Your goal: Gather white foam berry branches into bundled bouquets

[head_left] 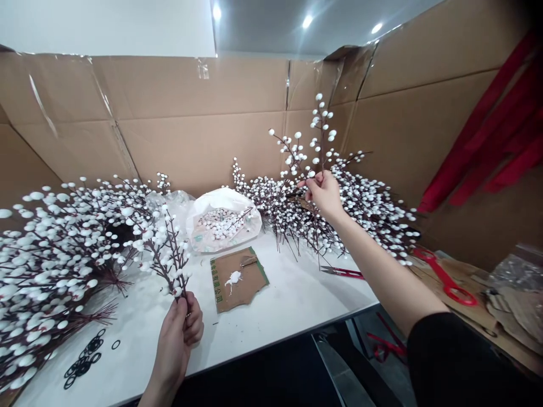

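Note:
My left hand (180, 330) is closed round the stems of a small bunch of white-berry branches (172, 260), held upright near the table's front edge. My right hand (324, 192) pinches the stem of another white-berry branch (321, 135), raised over the pile of branches (369, 209) at the back right. A white bag (224, 220) with loose berries lies between the hands, further back. In front of it is a cardboard piece (240, 280) with a white blob (234, 278) on it.
Heaped berry bunches (63, 243) cover the left side. Black rings (85, 359) lie at the front left. Red-handled scissors (343, 272) rest below my right forearm. Cardboard walls (190, 135) enclose the back, and red ribbons (487, 130) hang at the right.

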Demonstrator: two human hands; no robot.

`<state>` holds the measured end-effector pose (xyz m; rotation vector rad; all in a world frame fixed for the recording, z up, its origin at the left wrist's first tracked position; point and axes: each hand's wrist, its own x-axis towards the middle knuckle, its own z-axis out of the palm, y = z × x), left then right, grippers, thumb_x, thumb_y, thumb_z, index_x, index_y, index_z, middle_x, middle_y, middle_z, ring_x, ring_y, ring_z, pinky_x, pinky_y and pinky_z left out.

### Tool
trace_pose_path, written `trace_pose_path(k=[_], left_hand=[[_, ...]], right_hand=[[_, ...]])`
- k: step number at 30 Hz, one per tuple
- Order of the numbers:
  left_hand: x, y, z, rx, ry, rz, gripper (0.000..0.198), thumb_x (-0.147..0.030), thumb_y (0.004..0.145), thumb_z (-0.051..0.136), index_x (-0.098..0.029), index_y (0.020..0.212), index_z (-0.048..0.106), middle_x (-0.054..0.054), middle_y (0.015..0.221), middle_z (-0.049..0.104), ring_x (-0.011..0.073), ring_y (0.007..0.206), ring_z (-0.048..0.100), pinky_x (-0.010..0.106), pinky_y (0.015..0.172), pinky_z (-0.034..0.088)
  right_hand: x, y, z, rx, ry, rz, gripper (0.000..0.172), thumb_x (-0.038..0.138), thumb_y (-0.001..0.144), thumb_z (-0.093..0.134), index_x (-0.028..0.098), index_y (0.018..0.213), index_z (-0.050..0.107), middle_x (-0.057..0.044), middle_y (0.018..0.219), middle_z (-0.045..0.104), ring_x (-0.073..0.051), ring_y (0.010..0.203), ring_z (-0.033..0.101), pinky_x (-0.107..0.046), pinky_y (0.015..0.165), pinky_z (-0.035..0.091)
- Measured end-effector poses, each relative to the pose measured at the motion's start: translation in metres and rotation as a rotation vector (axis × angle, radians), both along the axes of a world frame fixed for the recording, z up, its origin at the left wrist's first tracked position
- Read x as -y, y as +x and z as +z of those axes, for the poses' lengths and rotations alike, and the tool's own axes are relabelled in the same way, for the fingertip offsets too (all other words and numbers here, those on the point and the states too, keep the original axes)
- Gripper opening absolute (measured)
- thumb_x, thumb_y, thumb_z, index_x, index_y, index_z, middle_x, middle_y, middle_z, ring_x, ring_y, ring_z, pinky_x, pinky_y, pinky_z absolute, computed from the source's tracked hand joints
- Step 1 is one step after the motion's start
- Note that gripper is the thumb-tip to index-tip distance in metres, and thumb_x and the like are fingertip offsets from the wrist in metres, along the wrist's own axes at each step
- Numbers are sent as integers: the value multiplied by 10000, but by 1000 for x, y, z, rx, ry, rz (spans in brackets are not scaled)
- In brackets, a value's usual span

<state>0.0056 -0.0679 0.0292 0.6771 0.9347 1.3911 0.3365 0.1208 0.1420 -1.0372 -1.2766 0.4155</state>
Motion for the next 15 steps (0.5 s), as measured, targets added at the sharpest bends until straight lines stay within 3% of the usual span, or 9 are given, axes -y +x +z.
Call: trace_pose_path(k=[3, 6, 9, 11, 13, 15], left_hand=[[-3, 6, 9, -31, 66, 24, 288, -430, 802, 566, -197, 686, 440, -77, 564, 309, 46, 428, 161, 213, 400, 127], [-10, 14, 22, -100, 171, 105, 268, -421, 806, 563, -200, 696, 459, -55, 615, 410, 63, 454, 315, 200, 410, 252], [-19, 24, 35, -195, 295, 225, 248, -434, 811, 546, -191, 763, 547, 8, 787, 564, 114, 633, 520, 236, 576, 439], [-23, 32, 40, -213, 325, 255, 274, -449, 812, 534, -181, 841, 581, 57, 925, 613, 156, 781, 588, 274, 689, 478], [-23, 38, 40, -221, 282, 262, 296, -477, 805, 528, -188, 857, 564, 64, 949, 624, 150, 714, 606, 265, 606, 480], [-21, 44, 38, -236, 200, 282, 308, -511, 793, 525, -205, 824, 523, 22, 840, 608, 106, 558, 562, 221, 471, 424]], right_hand=[[35, -24, -2, -17, -20, 122, 280, 193, 797, 469, 252, 712, 209, 21, 734, 630, -76, 354, 443, -217, 331, 262], [72, -52, -8, -74, -71, 297, 299, 235, 790, 509, 251, 711, 221, 23, 738, 634, -80, 367, 453, -219, 332, 251], [106, -80, -19, -195, -135, 456, 343, 271, 778, 557, 249, 684, 228, 25, 724, 632, -79, 350, 425, -233, 327, 230], [124, -99, -30, -250, -177, 518, 346, 284, 786, 565, 251, 678, 238, 32, 714, 630, -85, 347, 420, -241, 330, 231], [138, -115, -41, -303, -205, 556, 347, 307, 799, 565, 256, 683, 242, 37, 714, 627, -94, 349, 425, -250, 342, 247], [148, -129, -51, -346, -231, 579, 372, 346, 801, 575, 261, 680, 234, 34, 726, 627, -101, 351, 427, -256, 347, 257]])
